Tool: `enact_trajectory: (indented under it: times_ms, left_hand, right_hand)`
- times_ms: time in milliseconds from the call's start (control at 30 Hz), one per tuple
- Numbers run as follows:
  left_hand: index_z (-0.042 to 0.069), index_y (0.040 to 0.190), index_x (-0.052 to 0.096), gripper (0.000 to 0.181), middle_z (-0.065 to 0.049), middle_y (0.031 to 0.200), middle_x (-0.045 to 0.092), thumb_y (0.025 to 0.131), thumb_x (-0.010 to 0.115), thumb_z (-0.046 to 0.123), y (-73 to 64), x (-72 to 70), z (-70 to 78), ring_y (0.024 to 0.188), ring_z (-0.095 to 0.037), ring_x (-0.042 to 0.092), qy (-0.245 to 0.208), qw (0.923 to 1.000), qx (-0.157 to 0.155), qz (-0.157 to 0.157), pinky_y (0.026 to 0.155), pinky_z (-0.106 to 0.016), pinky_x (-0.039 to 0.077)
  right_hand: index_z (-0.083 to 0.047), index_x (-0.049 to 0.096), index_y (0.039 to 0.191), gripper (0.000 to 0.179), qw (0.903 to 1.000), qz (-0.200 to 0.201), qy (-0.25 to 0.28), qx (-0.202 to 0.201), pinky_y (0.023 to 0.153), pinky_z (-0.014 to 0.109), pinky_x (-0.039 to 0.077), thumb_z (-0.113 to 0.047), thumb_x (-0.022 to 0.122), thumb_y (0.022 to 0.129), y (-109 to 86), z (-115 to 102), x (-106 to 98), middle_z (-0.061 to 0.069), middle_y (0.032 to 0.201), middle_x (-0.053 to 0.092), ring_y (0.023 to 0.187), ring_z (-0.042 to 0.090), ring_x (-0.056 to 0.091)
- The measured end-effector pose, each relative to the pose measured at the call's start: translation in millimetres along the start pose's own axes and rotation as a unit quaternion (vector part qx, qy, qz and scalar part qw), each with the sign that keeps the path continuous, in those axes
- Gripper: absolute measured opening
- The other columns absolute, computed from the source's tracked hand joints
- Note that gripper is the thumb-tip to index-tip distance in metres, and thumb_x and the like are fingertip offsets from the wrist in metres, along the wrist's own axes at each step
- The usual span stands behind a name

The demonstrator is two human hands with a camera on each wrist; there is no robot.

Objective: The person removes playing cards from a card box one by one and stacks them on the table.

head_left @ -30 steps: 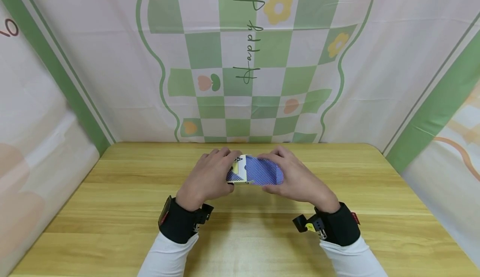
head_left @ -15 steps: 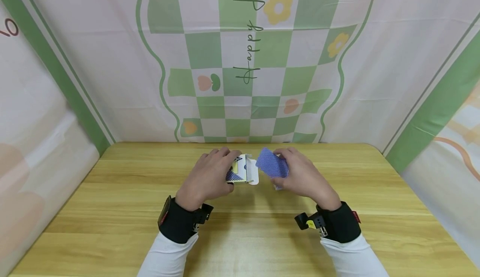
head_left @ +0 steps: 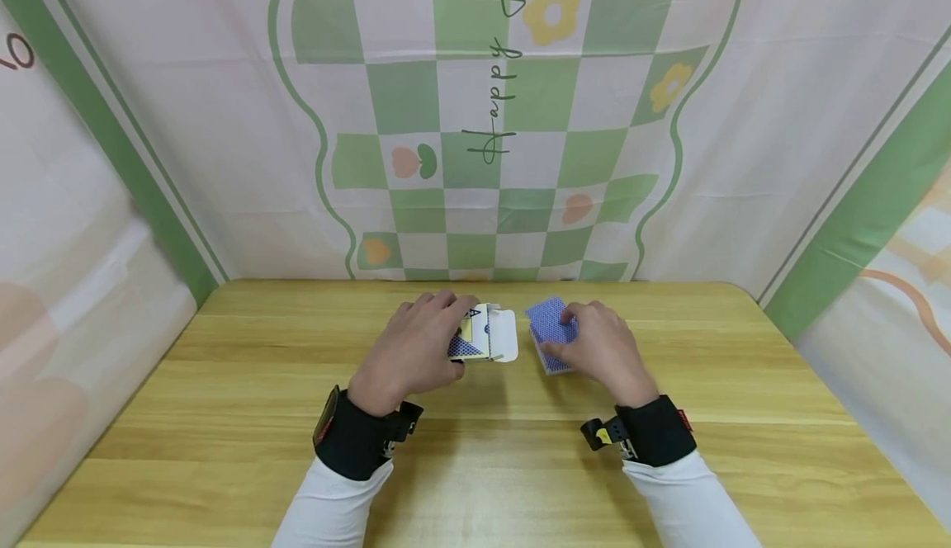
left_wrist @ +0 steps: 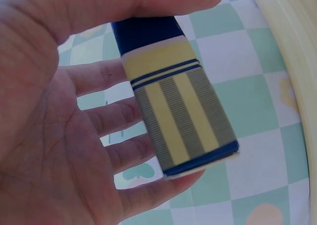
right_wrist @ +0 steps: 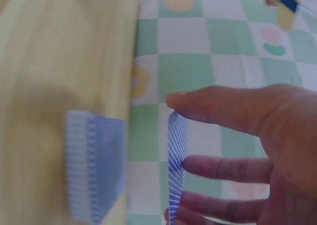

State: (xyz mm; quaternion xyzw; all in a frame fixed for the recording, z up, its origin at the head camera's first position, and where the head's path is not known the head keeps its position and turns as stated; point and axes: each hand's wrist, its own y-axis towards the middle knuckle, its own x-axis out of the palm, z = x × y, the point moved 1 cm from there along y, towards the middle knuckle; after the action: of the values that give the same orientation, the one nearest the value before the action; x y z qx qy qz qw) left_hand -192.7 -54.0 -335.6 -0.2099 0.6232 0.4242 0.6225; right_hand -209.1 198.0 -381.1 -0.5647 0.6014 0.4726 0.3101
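Observation:
In the head view my left hand grips a card box whose white end flap stands open toward the right. The left wrist view shows the side of that card box, striped yellow and grey, between thumb and fingers. My right hand pinches a thin, slightly bent blue-backed playing card between thumb and fingertips; whether it is one card or several I cannot tell. Below that hand, a stack of playing cards lies on the table, partly covered by the held card and the hand in the head view.
The wooden table reaches back to a green and white checked cloth hanging behind it. More pale cloth hangs on the left side. Both wrists carry black bands with small cameras.
The blue-backed card in my right hand has come away from the box mouth to the right, uncovering the flap. It is now over the stack on the table. My left hand has barely moved.

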Motion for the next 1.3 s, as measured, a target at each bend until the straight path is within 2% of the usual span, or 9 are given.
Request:
enact_trajectory:
  times_ms: [133,233,700,1300]
  left_hand:
    - [0.018,0.130,0.046,0.072,-0.001,0.114,0.051,0.066,0.075,0.027,0.3,-0.5,0.0,0.098,-0.018,0.047,0.001,1.0000,0.000,0.001,0.080,-0.039,0.038]
    - [0.018,0.131,0.046,0.073,-0.001,0.114,0.051,0.065,0.076,0.027,0.8,-1.3,0.2,0.097,-0.018,0.047,0.000,1.0000,-0.003,-0.001,0.080,-0.039,0.038]
    - [0.018,0.131,0.045,0.074,-0.002,0.114,0.051,0.065,0.077,0.028,1.9,-3.2,0.6,0.097,-0.018,0.048,-0.001,1.0000,-0.006,-0.008,0.079,-0.039,0.038]
    - [0.018,0.131,0.045,0.074,-0.001,0.112,0.051,0.066,0.076,0.028,1.3,-2.3,0.0,0.095,-0.018,0.048,-0.004,0.9998,-0.008,-0.016,0.079,-0.039,0.038]
  right_hand:
    - [-0.002,0.064,0.098,0.047,0.9992,0.004,-0.008,0.039,0.061,0.034,0.041,-0.039,0.075,0.070,2.3,4.4,10.7,0.011,0.092,0.059,0.078,0.023,0.054]
    - [-0.003,0.066,0.093,0.046,0.9985,0.011,-0.018,0.051,0.058,0.032,0.039,-0.041,0.075,0.068,3.0,6.0,16.8,0.009,0.087,0.059,0.073,0.021,0.053]
    - [-0.005,0.062,0.078,0.040,0.9973,0.037,-0.024,0.059,0.054,0.034,0.040,-0.040,0.076,0.067,3.4,9.7,26.4,0.010,0.077,0.058,0.068,0.023,0.054]
    - [-0.005,0.062,0.080,0.040,0.9969,0.021,-0.022,0.073,0.052,0.033,0.040,-0.041,0.075,0.068,3.4,10.4,31.3,0.010,0.078,0.059,0.067,0.022,0.055]
